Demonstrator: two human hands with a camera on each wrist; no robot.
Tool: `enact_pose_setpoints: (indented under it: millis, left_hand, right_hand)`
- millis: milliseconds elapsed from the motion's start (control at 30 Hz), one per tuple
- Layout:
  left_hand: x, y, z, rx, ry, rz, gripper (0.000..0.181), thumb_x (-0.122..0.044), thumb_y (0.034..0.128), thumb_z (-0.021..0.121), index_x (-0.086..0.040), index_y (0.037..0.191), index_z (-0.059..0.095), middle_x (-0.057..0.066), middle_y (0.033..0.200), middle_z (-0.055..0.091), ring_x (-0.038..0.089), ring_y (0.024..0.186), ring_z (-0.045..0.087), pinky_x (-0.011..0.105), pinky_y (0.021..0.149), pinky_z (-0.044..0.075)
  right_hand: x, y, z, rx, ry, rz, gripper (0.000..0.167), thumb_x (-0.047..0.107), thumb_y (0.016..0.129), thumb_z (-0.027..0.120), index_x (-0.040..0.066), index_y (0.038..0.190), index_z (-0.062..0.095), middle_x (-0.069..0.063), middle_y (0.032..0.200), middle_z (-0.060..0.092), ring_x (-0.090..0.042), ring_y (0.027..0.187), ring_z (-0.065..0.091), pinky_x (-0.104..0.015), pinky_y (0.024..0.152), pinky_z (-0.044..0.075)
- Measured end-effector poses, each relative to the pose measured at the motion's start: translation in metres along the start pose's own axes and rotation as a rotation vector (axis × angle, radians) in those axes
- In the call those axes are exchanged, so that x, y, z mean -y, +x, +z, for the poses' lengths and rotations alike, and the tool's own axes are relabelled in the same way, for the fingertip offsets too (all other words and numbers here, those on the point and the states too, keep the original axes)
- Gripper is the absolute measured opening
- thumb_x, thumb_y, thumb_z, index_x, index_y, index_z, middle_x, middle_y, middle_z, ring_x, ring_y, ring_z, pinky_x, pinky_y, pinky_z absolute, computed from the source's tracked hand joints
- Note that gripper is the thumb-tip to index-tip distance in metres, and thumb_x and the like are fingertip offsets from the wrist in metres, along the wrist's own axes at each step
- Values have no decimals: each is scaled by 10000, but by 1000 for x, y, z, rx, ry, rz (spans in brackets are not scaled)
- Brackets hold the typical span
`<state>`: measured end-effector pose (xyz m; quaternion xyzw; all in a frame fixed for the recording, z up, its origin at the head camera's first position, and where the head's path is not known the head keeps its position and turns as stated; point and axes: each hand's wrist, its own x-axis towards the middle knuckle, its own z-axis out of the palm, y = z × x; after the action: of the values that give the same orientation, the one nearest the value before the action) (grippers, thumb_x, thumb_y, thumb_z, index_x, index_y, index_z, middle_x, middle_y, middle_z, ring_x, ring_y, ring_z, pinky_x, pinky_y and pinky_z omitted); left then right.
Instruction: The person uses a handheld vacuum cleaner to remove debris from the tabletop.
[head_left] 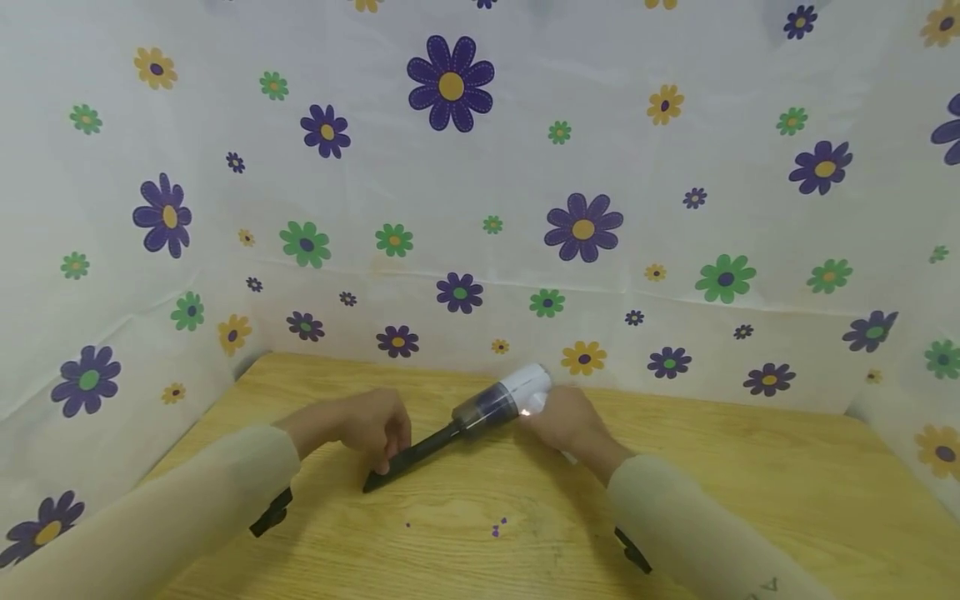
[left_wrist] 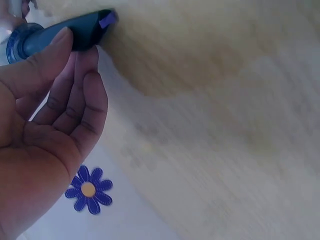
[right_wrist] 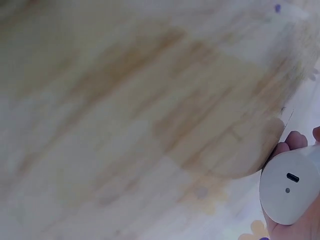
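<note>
A white handheld vacuum cleaner (head_left: 491, 406) with a see-through dark dust cup and a long black nozzle (head_left: 420, 452) slants over the wooden table. My right hand (head_left: 570, 421) grips its white handle; in the right wrist view the rounded white end (right_wrist: 287, 187), with a slot and a small hole, shows against my palm. My left hand (head_left: 375, 427) pinches the nozzle near its slanted tip. A purple scrap (left_wrist: 107, 20) sits in the nozzle's mouth in the left wrist view. Small purple bits (head_left: 496, 532) lie on the table in front of the vacuum.
The wooden table (head_left: 712, 492) reaches back to a white sheet (head_left: 495, 167) printed with purple, green and yellow flowers, which hangs at the back and both sides. Another purple speck (head_left: 408, 525) lies left of the other bits.
</note>
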<state>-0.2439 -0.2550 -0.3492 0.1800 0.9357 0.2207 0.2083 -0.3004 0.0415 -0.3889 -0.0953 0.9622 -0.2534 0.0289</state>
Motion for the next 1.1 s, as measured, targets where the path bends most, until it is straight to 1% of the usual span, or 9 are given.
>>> enact_pose_setpoints:
  millis: [100,200,267,367,467,533,700,933,1100]
  left_hand:
    - [-4,-2,4,-11,-26,30,271,100,660,816,-64,865,749,-3,682,679,100,668,628,238,652,554]
    - [-12,1,8,-21,-46,41,262,87,658,817,-64,861,749,3,713,683,94,686,622,227,643,542]
    - [-20,4,10,-23,-71,35,261,83,657,822,-56,864,744,9,730,682,98,692,619,227,637,537]
    - [-32,12,14,-16,-111,48,264,93,663,814,-37,880,738,23,732,681,105,682,621,228,629,539]
    - [-48,25,16,-6,-132,61,269,101,673,812,-25,898,738,25,722,679,108,669,620,229,624,542]
    - [-59,34,18,4,-133,76,269,98,680,813,-21,911,742,28,729,683,107,672,618,230,624,545]
    - [-85,52,25,23,-114,116,245,66,691,826,-44,897,753,-2,726,690,96,681,619,218,622,532]
    - [-112,67,40,34,-149,159,229,38,698,851,-55,882,751,-11,733,697,86,697,630,210,628,520]
    - [-127,74,53,53,-195,193,223,54,694,853,-38,868,748,10,723,709,88,677,645,211,624,528]
  right_hand:
    - [-2,-1,-4,13,-8,5,304,353,778,727,84,807,587,-63,738,594,-177,616,542,-254,518,448]
    - [-10,0,-11,19,-25,4,307,350,781,720,79,835,586,-68,739,593,-184,617,540,-257,513,444]
    - [-16,0,-19,24,-33,-10,323,361,782,718,71,848,589,-73,739,598,-191,621,543,-259,513,444]
    - [-29,-1,-33,35,-23,-10,353,363,776,720,49,874,592,-82,742,607,-196,605,558,-260,501,457]
    - [-44,-7,-49,53,9,12,384,359,789,719,20,913,588,-94,742,616,-195,569,578,-261,481,478]
    - [-56,-10,-58,62,31,31,389,336,792,717,-1,935,584,-104,742,621,-197,551,588,-265,472,489]
    - [-85,-15,-76,67,40,31,376,312,797,709,-14,932,580,-109,730,619,-197,528,593,-273,465,506]
    - [-115,-22,-96,84,18,52,398,311,804,707,-21,967,559,-106,723,609,-202,532,585,-279,469,513]
    - [-127,-33,-108,100,15,45,358,288,800,714,-11,919,556,-91,664,589,-194,502,554,-271,450,489]
